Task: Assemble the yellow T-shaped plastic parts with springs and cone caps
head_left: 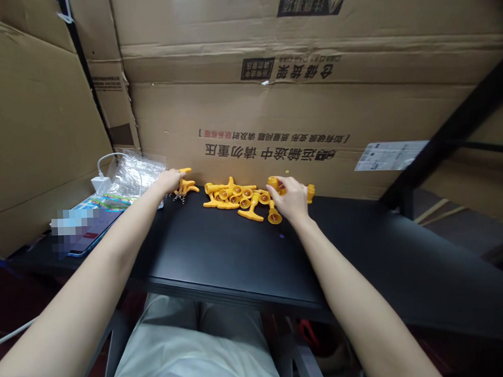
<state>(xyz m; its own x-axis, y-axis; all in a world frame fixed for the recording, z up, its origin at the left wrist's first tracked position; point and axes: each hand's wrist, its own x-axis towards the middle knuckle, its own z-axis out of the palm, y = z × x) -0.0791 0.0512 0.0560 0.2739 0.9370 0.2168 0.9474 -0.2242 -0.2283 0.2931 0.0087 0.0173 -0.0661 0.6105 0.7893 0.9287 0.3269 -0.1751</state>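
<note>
My left hand [169, 182] reaches to the back left of the black table, its fingers closed on a yellow corkscrew handle [185, 170]. Beside those fingers lie several yellow corkscrews [187, 187] with bare metal spirals [178, 198]. My right hand [292, 199] is closed on a yellow plastic sleeve [273, 182] at the right end of a larger pile. That pile [234, 194] holds several T-handled yellow pieces and hollow bell-shaped ends, some with metal tips showing inside. One T-shaped piece [251, 213] lies at its front. More yellow parts [310, 192] show behind my right hand.
The black table [220, 250] is backed by a tall cardboard sheet [249, 111]. Clear plastic bags [129, 173], a white charger [98, 184] with its cable and a phone [94, 232] lie at left. A dark metal post [451, 121] slants up on the right.
</note>
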